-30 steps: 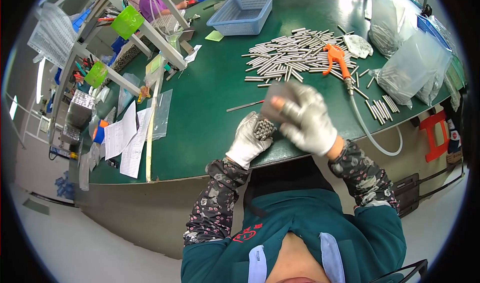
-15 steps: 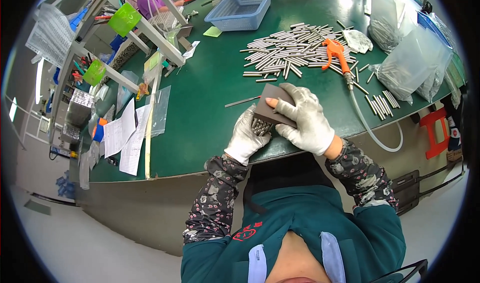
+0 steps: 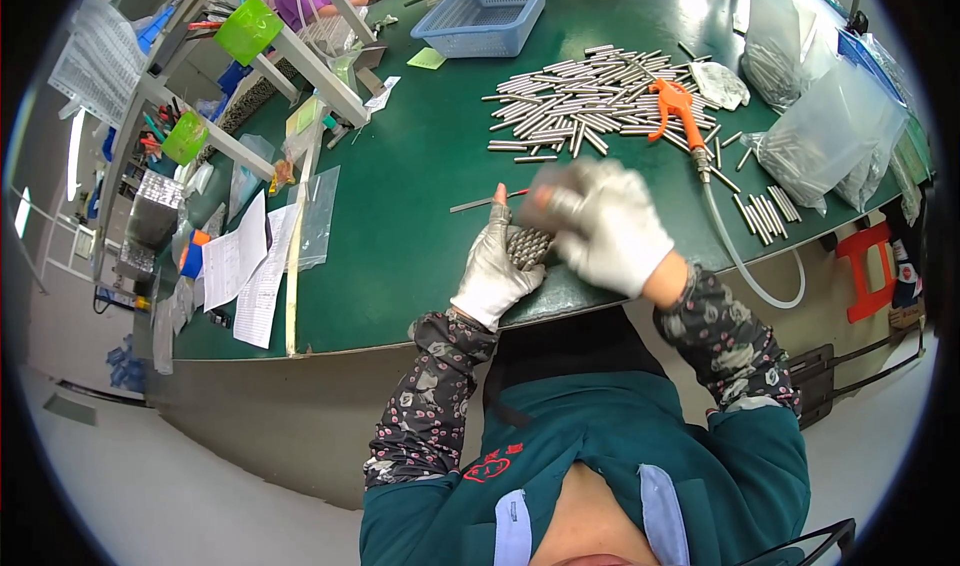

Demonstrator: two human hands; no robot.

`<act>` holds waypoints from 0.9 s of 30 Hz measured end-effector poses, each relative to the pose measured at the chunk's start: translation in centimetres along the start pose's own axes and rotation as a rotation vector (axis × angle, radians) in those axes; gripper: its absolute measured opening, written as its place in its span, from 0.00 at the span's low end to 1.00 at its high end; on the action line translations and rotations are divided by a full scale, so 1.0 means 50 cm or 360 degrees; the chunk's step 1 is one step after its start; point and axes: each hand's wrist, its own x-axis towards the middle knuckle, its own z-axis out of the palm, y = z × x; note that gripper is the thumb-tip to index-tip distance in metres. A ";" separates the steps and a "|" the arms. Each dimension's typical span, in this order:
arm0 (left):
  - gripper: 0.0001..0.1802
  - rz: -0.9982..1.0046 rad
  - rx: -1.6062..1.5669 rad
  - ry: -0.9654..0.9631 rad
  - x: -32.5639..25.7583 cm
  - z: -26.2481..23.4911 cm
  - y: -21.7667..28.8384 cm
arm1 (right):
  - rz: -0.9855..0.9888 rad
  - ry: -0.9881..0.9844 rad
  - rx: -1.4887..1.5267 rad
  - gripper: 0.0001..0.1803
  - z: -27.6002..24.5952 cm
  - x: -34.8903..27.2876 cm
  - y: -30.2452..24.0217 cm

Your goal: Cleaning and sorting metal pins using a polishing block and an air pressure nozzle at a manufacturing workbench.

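My gloved left hand [image 3: 492, 274] is wrapped round a bundle of metal pins [image 3: 527, 248], their round ends facing up. Its bare thumb points away from me. Just to the right, my gloved right hand [image 3: 615, 231] grips a dark brown-grey rectangular block [image 3: 545, 188], both smeared by motion. The block is above and beyond the pin ends, apart from them as far as the blur shows. A thin flat file [image 3: 478, 204] with a red end lies on the green table beyond my left hand.
A heap of loose metal pins [image 3: 590, 96] spreads at the back, with an orange air gun [image 3: 677, 116] and its hose beside it. Bags of pins [image 3: 810, 156] stand at right. A blue basket [image 3: 480, 41] sits far back; papers [image 3: 262, 276] lie left. Another person [image 3: 297, 1] is far left.
My right hand has lifted the block off the pin bundle and moved it slightly away, uncovering the pin ends. My left thumb now shows, pointing away from me.
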 end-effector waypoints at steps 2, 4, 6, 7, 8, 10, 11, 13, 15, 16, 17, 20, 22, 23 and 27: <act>0.63 -0.0133 0.0270 -0.0092 0.007 -0.005 -0.007 | 0.0272 0.0173 -0.0379 0.18 -0.014 0.025 0.035; 0.63 0.0010 0.0295 -0.0128 0.004 -0.009 -0.022 | 0.0044 0.0104 -0.0057 0.19 -0.028 0.015 0.008; 0.60 -0.0079 0.0016 -0.0042 0.005 -0.002 -0.004 | -0.0315 -0.0051 0.0236 0.19 -0.004 -0.001 -0.019; 0.59 -0.0121 -0.0121 0.0007 0.007 0.000 0.000 | -0.0159 -0.0008 0.0077 0.20 0.007 0.001 -0.013; 0.59 -0.0121 -0.0123 0.0004 0.006 0.000 -0.002 | -0.0001 0.0036 -0.0083 0.20 0.011 0.009 -0.004; 0.60 -0.0190 0.0098 -0.0117 0.005 -0.006 -0.012 | 0.0286 0.0136 -0.0360 0.21 -0.005 0.028 0.029; 0.59 -0.0081 0.0181 -0.0134 0.002 -0.004 -0.017 | 0.0220 0.0089 -0.0212 0.21 -0.007 0.024 0.025; 0.59 -0.0069 0.0022 -0.0065 0.008 0.003 -0.010 | -0.0084 0.0072 0.0079 0.21 -0.001 0.009 0.006; 0.61 -0.0171 -0.0031 -0.0051 0.010 0.003 0.018 | -0.0060 -0.0107 0.0058 0.22 0.011 0.004 -0.004; 0.61 -0.0172 -0.0030 -0.0051 0.007 -0.001 0.012 | 0.0114 -0.0170 -0.0013 0.24 0.012 0.010 -0.007; 0.61 -0.0232 -0.0008 -0.0083 0.004 -0.005 0.000 | 0.0200 -0.0087 -0.0208 0.23 0.009 0.017 0.006; 0.59 -0.0116 0.0305 -0.0043 0.004 -0.003 0.013 | 0.0484 -0.0248 -0.0218 0.23 0.001 0.010 0.047; 0.57 -0.0054 0.0264 -0.0073 0.006 -0.002 0.004 | 0.0480 -0.0316 -0.0322 0.26 0.008 -0.011 0.057; 0.57 -0.0053 0.0261 -0.0074 0.007 -0.001 0.008 | 0.0351 -0.0100 -0.0432 0.27 0.009 -0.021 0.058; 0.55 -0.0197 -0.0089 -0.0107 0.001 -0.003 0.012 | 0.0250 -0.0184 0.0003 0.24 -0.013 -0.020 0.003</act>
